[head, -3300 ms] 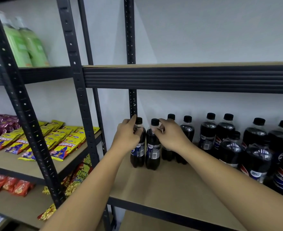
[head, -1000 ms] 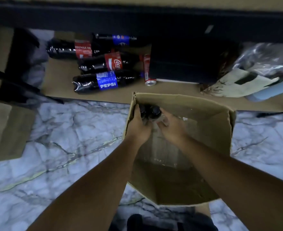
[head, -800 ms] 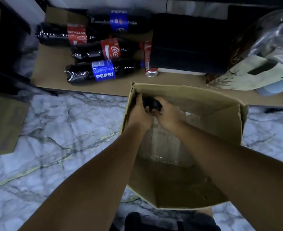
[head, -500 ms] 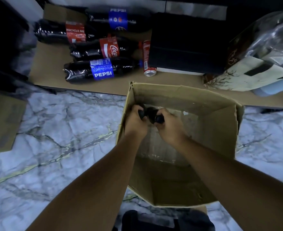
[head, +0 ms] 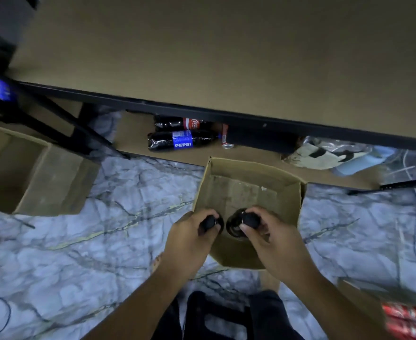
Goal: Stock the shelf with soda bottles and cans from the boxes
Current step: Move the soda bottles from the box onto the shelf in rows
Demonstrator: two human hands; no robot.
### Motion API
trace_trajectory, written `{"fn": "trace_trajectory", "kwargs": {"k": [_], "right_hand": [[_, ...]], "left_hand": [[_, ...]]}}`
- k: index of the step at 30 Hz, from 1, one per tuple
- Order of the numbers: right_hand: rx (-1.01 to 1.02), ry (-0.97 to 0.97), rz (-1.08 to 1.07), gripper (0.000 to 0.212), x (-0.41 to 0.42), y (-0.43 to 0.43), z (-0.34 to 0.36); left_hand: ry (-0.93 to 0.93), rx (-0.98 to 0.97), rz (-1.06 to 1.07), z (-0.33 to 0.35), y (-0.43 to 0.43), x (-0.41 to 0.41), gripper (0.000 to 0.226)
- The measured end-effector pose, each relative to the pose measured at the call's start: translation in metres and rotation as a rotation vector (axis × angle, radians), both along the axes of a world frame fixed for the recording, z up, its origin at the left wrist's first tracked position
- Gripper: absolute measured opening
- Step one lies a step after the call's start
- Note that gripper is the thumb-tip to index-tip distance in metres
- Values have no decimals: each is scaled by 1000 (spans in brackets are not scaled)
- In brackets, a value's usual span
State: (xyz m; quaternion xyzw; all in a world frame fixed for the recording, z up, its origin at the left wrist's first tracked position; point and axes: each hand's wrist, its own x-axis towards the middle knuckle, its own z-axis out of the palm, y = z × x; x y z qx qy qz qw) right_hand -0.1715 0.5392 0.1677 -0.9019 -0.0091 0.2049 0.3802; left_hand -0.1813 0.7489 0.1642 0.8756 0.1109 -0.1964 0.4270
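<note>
Over an open cardboard box [head: 248,173] on the marble floor, my left hand [head: 189,239] grips a small dark soda bottle [head: 209,223] by its black-capped neck. My right hand [head: 268,234] grips a second dark bottle [head: 235,225] the same way, right beside the first. Both bottles are seen from above, their bodies mostly hidden by my fingers. A wide brown shelf board [head: 226,50] fills the top of the view. On the bottom board lie a large Pepsi bottle [head: 181,141], a Coca-Cola bottle [head: 181,123] and a red can [head: 226,139].
Another open cardboard box [head: 30,175] stands at the left by the black shelf posts [head: 62,121]. A plastic-wrapped bag [head: 324,153] lies under the shelf at right. Red cans in a box [head: 408,320] show at the bottom right. My legs are below the box.
Both hands have lifted the two bottles up out of the box toward me. My head has tilted up, bringing the shelf board into view.
</note>
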Motion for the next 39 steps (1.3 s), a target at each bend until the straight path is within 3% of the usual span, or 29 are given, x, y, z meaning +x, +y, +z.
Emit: {"fn": "trace_trajectory", "kwargs": {"k": [11,19,24,29,39], "right_hand": [[130,-353,103,33,23,31,280],[284,-660,164,19,68,53,419],[266,-728,257,35,107,63,489],[193,-849,294,22,146,89,545],[58,-957,103,40,231,182,602]], "left_hand": [[-474,73,-110,286,54,-3,24],[-715,213,-173,434,70,27,21],[-783,352,-183,516,79,55,22],[-827,442,-241,581,104,91,22],[-881,453,-383,648,193,199,23]]}}
